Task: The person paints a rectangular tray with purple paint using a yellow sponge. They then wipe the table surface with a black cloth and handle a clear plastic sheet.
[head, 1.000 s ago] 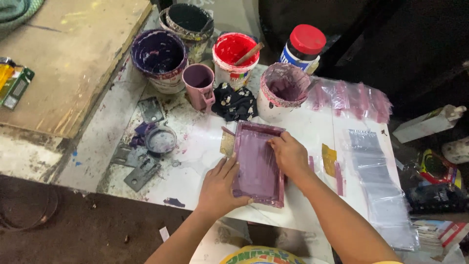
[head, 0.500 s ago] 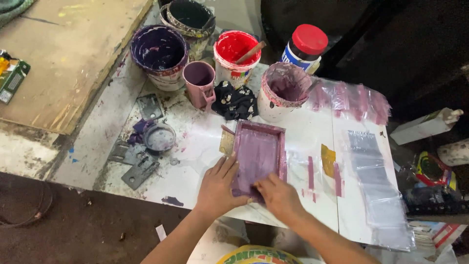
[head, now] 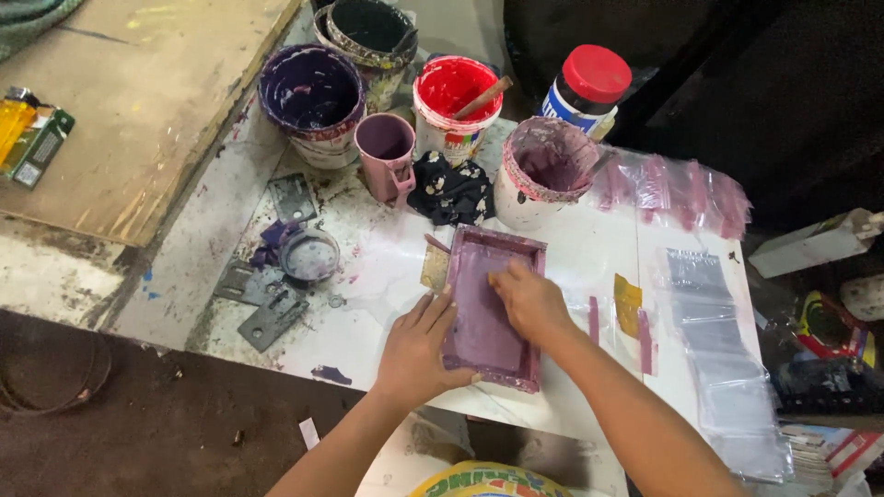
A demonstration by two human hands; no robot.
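Since half a second ago the right hand (head: 527, 302) has slid from the near edge up onto the middle of the small rectangular purple-stained screen frame (head: 491, 306) — fingers loosely curled and pressing down on its mesh, gripping nothing I can make out. Flat and open, the left hand (head: 419, 350) steadies the frame's left rail on the white paint-smeared table (head: 368, 276). Just beyond the frame stand a purple plastic mug (head: 385, 152), a dark floral rag (head: 451, 190) and a purple-smeared white tub (head: 541, 173) — clear plastic bags (head: 718, 340) lie to the right.
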